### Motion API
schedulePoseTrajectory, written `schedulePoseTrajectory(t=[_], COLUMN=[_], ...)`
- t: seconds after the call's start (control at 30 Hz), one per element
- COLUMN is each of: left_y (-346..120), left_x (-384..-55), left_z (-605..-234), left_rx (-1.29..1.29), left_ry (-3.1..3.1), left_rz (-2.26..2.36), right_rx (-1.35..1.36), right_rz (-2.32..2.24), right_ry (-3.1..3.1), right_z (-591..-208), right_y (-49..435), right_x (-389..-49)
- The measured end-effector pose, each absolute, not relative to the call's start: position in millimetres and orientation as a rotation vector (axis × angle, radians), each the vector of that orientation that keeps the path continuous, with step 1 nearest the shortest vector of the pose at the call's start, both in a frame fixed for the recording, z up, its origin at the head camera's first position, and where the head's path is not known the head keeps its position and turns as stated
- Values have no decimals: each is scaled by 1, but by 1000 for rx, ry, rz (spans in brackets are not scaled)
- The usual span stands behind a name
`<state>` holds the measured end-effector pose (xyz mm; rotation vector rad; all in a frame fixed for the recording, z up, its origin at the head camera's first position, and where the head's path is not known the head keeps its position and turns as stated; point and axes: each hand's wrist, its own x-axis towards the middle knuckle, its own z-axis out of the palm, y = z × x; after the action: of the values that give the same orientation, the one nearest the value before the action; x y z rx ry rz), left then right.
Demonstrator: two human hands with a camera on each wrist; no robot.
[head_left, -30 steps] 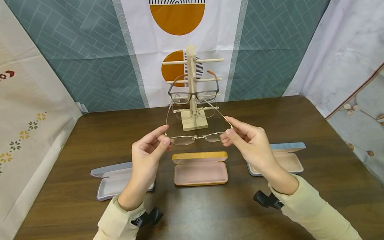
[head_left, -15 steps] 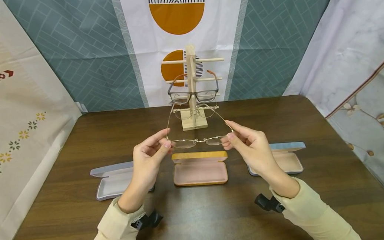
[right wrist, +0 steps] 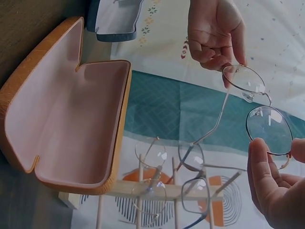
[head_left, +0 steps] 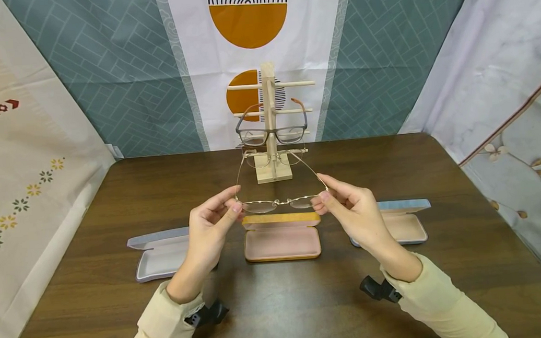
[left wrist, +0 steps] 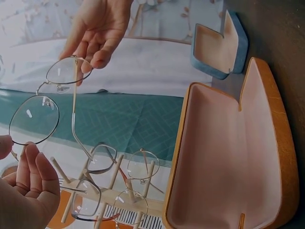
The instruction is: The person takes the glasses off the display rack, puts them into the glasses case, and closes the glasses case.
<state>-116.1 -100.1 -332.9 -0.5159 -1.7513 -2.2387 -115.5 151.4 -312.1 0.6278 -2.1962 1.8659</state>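
Beyond the fingers [head_left: 225,194] rises a teal patterned cloth [head_left: 129,105] whose white middle panel [head_left: 311,40] carries orange half-circles. Under the fingers spreads the dark wooden tabletop [head_left: 286,320]. Well out to their left is a cream cloth [head_left: 29,154] with small flowers; well out to their right, a marbled white one [head_left: 505,84]. Two pale sleeves [head_left: 168,320] [head_left: 442,301] lead up to them from the near side.

Just past the fingertips stands a wooden rack [head_left: 269,98] with crossbars. The left hand [head_left: 208,223] and right hand [head_left: 359,210] face each other, each with thumb and fingers closed to a pinch, only the frame between them.

Three open cases lie lower than the fingers: a yellow one [head_left: 282,244] between the hands, a grey-lilac one [head_left: 156,239] partly behind the left hand, a blue one [head_left: 408,228] partly behind the right.

Stretched between the two pinches, off the tabletop, are thin-rimmed glasses [head_left: 283,202], temples unfolded away from the hands. Farther off, dark-framed glasses [head_left: 271,131] hang on the rack, a wire-rimmed pair [head_left: 259,162] below them. Nearer than the fingers, a small black device [head_left: 207,314] sits at each wrist.
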Motion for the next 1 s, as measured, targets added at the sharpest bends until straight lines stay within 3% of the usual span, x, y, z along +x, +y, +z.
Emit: schedulePoseTrajectory(t=[1.0], left_y=[-104], left_x=[-115], left_z=[-338], left_rx=[-542], left_ry=[-1751], left_rz=[-2246], right_rx=[755], right_rz=[1912], right_ry=[-2157], right_z=[-319], right_y=[152], right_x=[-116])
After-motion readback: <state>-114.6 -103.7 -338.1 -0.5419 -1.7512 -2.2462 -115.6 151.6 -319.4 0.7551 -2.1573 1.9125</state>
